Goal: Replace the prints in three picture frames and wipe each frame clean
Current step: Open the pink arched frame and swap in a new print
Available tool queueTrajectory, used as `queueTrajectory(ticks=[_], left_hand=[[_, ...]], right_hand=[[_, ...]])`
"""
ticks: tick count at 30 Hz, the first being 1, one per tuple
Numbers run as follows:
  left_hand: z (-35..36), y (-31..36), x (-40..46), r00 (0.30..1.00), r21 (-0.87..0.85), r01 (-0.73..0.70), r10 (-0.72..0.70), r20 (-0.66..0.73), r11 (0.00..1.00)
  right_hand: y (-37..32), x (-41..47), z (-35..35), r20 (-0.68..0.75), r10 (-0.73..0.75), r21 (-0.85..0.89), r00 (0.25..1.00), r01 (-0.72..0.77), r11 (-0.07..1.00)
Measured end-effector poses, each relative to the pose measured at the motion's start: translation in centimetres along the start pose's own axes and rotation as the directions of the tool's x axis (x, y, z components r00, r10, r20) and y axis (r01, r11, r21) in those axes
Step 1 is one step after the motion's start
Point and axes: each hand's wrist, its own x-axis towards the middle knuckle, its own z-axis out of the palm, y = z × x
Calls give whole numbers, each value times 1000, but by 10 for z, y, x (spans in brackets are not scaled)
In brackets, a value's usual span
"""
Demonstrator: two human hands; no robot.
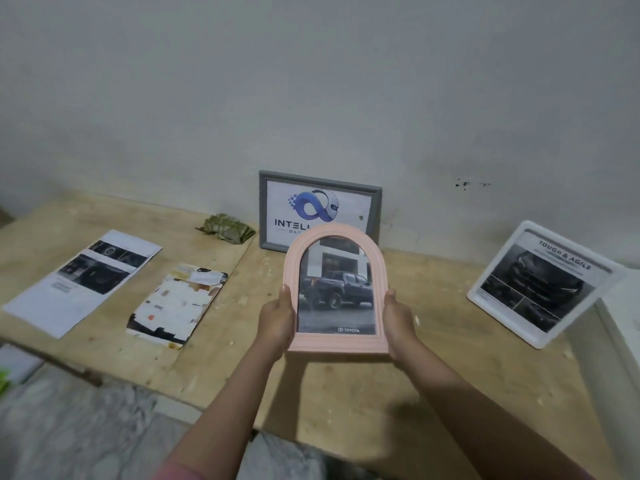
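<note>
The light is dim and flat, with a cool grey-green cast over the plain white wall (311, 81). The forearms throw soft, blurred shadows onto the pale plywood counter (346, 403) near the viewer. The glass of the pink arched picture frame (335, 292) shows a faint sheen but no hard glare. The whole picture is soft and slightly smeared, most of all at the near edge. Wide-angle distortion bends the counter's far edge and stretches the corners.
</note>
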Motion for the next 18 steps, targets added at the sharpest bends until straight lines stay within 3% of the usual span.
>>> queueTrajectory(ticks=[4, 12, 18], left_hand=[[-30, -16, 5, 994, -33, 50, -53, -93, 998], [-136, -42, 13, 991, -177, 93, -109, -83, 980], [-224, -68, 23, 952, -284, 80, -157, -263, 956]], right_hand=[[-15, -1, 31, 129, -22, -27, 991, 26, 999], [-39, -31, 133, 256, -116, -75, 960, 139, 987], [-60, -69, 230, 366, -122, -128, 922, 180, 975]])
